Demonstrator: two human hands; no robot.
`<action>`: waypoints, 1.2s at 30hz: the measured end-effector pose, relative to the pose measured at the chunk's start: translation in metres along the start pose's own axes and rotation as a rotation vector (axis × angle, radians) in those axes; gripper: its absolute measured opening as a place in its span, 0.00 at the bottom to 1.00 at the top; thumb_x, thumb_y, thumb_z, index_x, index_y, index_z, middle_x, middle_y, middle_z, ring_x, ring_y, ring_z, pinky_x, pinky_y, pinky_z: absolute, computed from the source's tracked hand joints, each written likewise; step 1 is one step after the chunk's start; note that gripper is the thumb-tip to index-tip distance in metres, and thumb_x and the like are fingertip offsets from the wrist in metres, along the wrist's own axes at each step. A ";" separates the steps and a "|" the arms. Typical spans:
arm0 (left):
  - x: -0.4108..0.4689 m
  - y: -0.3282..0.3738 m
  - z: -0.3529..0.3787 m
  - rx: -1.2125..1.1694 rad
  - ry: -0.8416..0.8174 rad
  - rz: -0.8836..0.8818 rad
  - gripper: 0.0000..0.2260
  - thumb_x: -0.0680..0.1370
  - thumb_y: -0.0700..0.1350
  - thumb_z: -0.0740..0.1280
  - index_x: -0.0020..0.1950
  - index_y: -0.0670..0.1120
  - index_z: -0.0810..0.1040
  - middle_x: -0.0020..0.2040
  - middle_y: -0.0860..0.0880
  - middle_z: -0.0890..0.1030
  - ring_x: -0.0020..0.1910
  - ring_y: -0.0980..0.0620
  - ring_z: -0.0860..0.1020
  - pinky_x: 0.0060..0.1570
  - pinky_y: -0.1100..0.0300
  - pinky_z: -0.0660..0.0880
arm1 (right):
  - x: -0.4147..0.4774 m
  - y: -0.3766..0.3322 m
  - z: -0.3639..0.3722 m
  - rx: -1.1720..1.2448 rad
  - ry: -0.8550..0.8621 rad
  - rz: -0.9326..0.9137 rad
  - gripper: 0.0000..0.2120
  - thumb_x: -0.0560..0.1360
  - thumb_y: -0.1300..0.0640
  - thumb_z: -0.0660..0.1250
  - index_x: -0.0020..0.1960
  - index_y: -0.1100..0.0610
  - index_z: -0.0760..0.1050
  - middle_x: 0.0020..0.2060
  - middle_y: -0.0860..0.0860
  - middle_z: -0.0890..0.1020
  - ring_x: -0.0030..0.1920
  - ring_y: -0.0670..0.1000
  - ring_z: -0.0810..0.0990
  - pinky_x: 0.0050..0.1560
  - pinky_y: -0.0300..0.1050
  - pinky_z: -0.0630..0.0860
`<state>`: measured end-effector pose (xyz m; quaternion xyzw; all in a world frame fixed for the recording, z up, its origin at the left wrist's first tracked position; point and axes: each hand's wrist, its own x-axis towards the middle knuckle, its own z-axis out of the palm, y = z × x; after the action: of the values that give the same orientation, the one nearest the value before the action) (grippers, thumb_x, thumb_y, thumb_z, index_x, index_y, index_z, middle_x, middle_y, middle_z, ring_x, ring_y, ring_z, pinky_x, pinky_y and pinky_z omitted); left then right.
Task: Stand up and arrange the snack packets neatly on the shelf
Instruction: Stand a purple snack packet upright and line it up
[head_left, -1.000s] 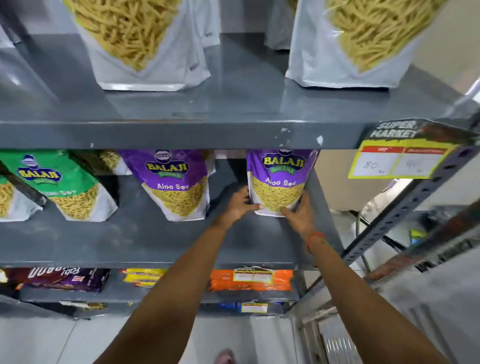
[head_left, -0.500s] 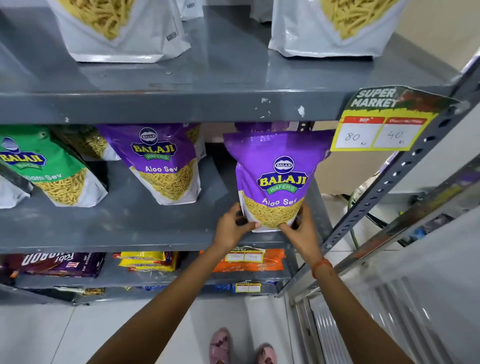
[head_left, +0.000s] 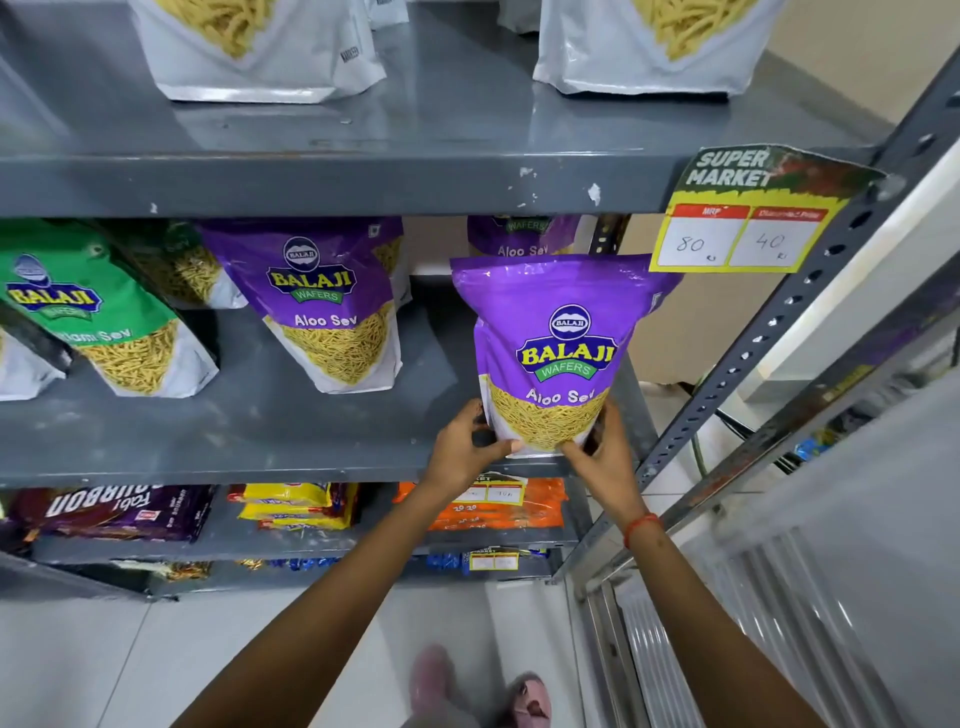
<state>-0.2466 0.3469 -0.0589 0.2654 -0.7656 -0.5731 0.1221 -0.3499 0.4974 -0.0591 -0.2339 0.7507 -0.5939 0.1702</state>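
Note:
A purple Aloo Sev packet (head_left: 558, 332) stands upright at the front right of the grey middle shelf (head_left: 234, 431). My left hand (head_left: 462, 447) grips its bottom left corner and my right hand (head_left: 602, 457) grips its bottom right corner. Behind it another purple Aloo Sev packet (head_left: 522, 236) peeks out, mostly hidden. A second upright purple packet (head_left: 322, 306) stands to the left. A green sev packet (head_left: 98, 317) leans further left.
White sev packets (head_left: 260, 47) stand on the top shelf (head_left: 363, 182). A price tag (head_left: 743, 223) hangs at its right end by the perforated upright post (head_left: 753, 358). Biscuit packs (head_left: 114, 512) lie on lower shelves. My feet (head_left: 483, 691) are on the tiled floor.
Both hands have pulled the purple packet from deep on the shelf forward to its front edge, revealing another packet behind. The view has shifted slightly lower.

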 end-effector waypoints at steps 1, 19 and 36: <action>-0.002 0.002 -0.002 0.021 0.000 0.012 0.28 0.68 0.48 0.74 0.64 0.47 0.68 0.63 0.48 0.77 0.59 0.51 0.77 0.47 0.69 0.74 | -0.005 -0.005 0.003 -0.009 0.031 -0.017 0.34 0.69 0.64 0.71 0.70 0.53 0.58 0.65 0.51 0.71 0.65 0.44 0.69 0.66 0.44 0.72; 0.013 -0.053 -0.204 0.173 0.556 0.283 0.39 0.73 0.66 0.53 0.75 0.45 0.43 0.75 0.53 0.47 0.75 0.58 0.47 0.74 0.65 0.44 | 0.021 -0.083 0.228 -0.274 0.169 -0.396 0.23 0.71 0.60 0.57 0.66 0.62 0.65 0.63 0.54 0.68 0.64 0.53 0.66 0.69 0.32 0.56; -0.013 -0.083 -0.218 -0.166 0.186 -0.068 0.14 0.66 0.41 0.76 0.47 0.36 0.77 0.44 0.43 0.82 0.44 0.50 0.80 0.50 0.52 0.78 | 0.012 -0.042 0.207 -0.058 -0.149 0.038 0.26 0.68 0.71 0.69 0.63 0.58 0.65 0.52 0.48 0.77 0.47 0.27 0.76 0.48 0.22 0.72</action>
<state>-0.1067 0.1601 -0.0674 0.3324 -0.6912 -0.6114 0.1946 -0.2432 0.3153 -0.0672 -0.2681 0.7571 -0.5495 0.2300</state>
